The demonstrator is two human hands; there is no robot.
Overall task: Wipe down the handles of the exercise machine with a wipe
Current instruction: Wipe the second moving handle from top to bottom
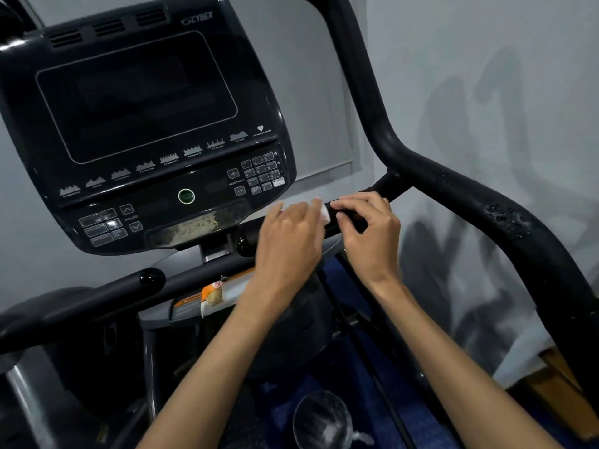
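White wipe (325, 214) is sitting on the short black handle (385, 186) that branches off the curved side bar (486, 202) just right of the console (146, 124). The left hand (291, 234) is curling its fingers (275, 210) over the handle and pressing the wipe against it; only a small corner of the wipe is showing between the two hands. The right hand (369, 228) is wrapping its fingers (343, 204) around the same handle just beside the wipe, with the thumb underneath.

Risks from this position:
- The wipe is bunching up small, so it is likely covering only part of the handle's circumference and leaving the underside untouched.
- The right hand is gripping a section that may not yet be wiped, possibly carrying residue back onto it.
- The left hand is working close to the keypad (259, 173); a slip could press a button.
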